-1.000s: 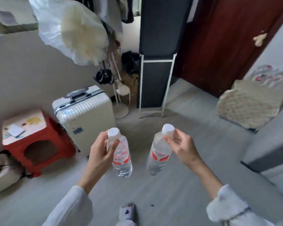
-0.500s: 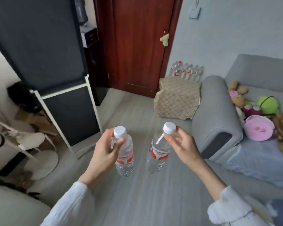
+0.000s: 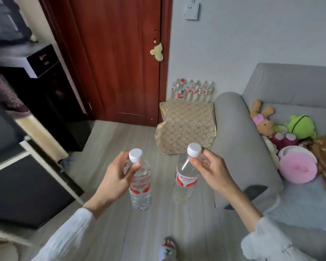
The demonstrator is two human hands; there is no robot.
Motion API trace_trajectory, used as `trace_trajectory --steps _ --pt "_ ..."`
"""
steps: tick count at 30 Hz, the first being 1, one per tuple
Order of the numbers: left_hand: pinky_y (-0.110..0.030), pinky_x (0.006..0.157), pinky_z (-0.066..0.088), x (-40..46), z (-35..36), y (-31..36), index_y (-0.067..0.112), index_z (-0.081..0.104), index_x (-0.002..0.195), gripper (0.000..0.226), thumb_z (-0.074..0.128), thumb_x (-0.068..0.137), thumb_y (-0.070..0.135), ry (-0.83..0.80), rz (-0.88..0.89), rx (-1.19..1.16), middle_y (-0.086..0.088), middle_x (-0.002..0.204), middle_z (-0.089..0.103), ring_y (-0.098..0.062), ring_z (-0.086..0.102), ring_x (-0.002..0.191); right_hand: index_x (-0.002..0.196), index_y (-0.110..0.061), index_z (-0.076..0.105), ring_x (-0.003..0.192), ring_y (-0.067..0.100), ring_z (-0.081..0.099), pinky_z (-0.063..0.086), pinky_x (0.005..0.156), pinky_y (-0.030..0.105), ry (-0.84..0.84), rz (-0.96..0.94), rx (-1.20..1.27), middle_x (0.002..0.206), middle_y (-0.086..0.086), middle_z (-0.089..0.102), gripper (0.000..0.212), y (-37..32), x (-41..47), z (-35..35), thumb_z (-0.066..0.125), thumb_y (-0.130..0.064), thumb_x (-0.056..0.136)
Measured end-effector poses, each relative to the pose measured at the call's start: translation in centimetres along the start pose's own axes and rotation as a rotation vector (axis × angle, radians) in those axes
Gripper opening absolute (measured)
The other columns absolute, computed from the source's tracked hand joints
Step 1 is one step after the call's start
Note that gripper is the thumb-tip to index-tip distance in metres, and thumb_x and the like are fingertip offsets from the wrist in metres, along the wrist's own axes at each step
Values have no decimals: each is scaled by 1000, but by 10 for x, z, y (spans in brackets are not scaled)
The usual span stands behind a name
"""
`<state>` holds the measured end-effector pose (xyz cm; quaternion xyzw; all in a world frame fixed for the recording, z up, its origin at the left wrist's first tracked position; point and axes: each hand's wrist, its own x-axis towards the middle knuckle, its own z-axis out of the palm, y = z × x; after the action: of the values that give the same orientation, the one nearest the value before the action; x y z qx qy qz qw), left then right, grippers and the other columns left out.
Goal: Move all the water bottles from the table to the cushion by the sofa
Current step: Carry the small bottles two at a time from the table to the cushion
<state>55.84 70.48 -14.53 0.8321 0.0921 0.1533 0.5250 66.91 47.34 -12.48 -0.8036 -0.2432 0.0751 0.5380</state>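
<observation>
My left hand (image 3: 115, 179) grips a clear water bottle (image 3: 140, 187) with a white cap and red label by its neck. Another water bottle (image 3: 185, 180) of the same kind hangs from my right hand (image 3: 213, 172), held just under the cap. Both bottles are upright, above the grey floor. Ahead lies a gold-patterned cushion (image 3: 185, 127) on the floor, against the grey sofa's armrest (image 3: 239, 140). Behind the cushion, a row of several water bottles (image 3: 192, 90) stands along the wall.
A dark red door (image 3: 120, 59) is straight ahead. A black cabinet (image 3: 51, 102) and a dark framed panel (image 3: 26, 185) stand on the left. Plush toys (image 3: 297, 147) fill the sofa seat on the right. My slippered foot (image 3: 167, 249) shows at the bottom.
The view has swung right from the suitcase and red stool to the door, cushion and sofa, which are now closer. Both hands keep the same hold on their bottles.
</observation>
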Motion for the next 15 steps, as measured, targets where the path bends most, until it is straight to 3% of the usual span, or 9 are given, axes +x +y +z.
trace_trajectory --steps 4,7,12,15 --pt "-6 72 41 98 15 1 40 49 95 49 41 67 79 24 25 30 11 94 61 1 57 89 98 -28 59 98 25 62 48 89 38 7 -7 -66 95 -6 66 18 20 93 -27 62 -17 83" --pt "-17 77 46 161 26 -6 40 49 94 49 41 66 79 50 14 0 4 96 61 -5 59 91 107 -11 59 99 24 62 49 90 39 -1 -10 -102 102 2 66 26 35 153 -41 61 -21 84" --pt "-18 78 48 274 48 -23 41 51 94 49 44 64 80 7 6 -39 12 95 62 2 60 92 112 -9 57 102 19 61 48 90 29 -17 0 -136 106 -1 63 29 62 259 -54 59 -20 85" --pt "-36 86 51 348 57 -45 47 52 93 40 49 66 75 -7 -4 -39 9 97 63 -9 62 97 114 -10 56 101 19 60 46 90 29 17 29 -131 107 -3 62 31 84 323 -55 59 -20 85"
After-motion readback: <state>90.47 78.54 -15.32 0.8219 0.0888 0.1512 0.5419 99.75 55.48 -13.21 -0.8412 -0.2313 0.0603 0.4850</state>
